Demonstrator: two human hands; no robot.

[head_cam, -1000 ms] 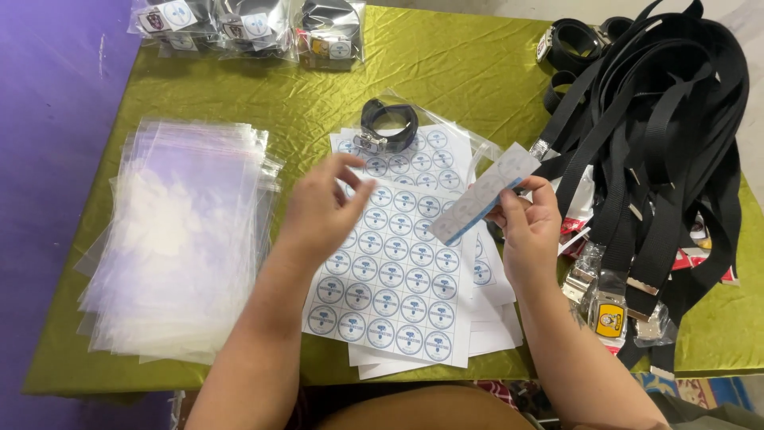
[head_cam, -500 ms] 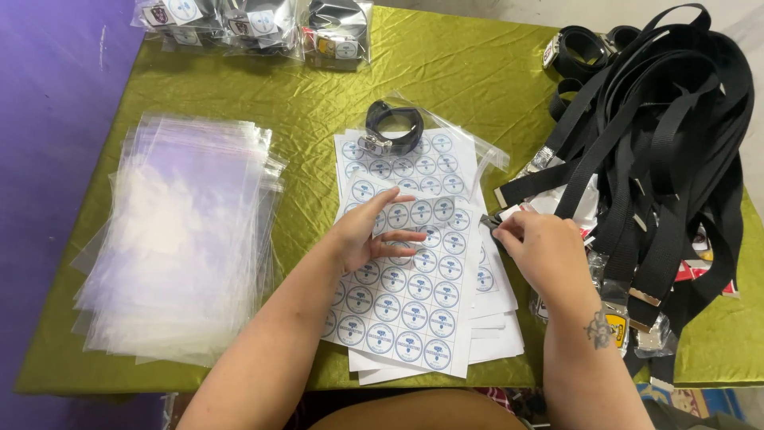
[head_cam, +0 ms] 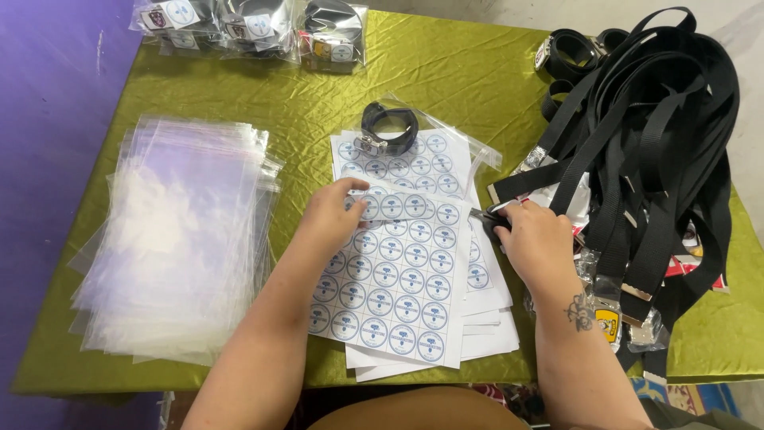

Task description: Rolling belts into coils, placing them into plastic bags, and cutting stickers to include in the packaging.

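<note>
Your left hand (head_cam: 338, 213) sat in the middle of the frame, its fingertips pinched on the top edge of the sticker sheet (head_cam: 398, 271). That sheet lay on a pile of more sheets on the green counter (head_cam: 239, 95). Your right hand (head_cam: 535, 239) was closed around something small and dark at the sheet's right edge; I could not tell what it was.

The sheet was thin, so a hard pull could have bent or torn it. The pile under it could have slid too, because the cloth looked shiny and slick.

The black straps (head_cam: 645, 143) at the right of the frame hung close to your right hand and could have caught it. The clear bags (head_cam: 175, 239) at the left could have slipped off the edge.
</note>
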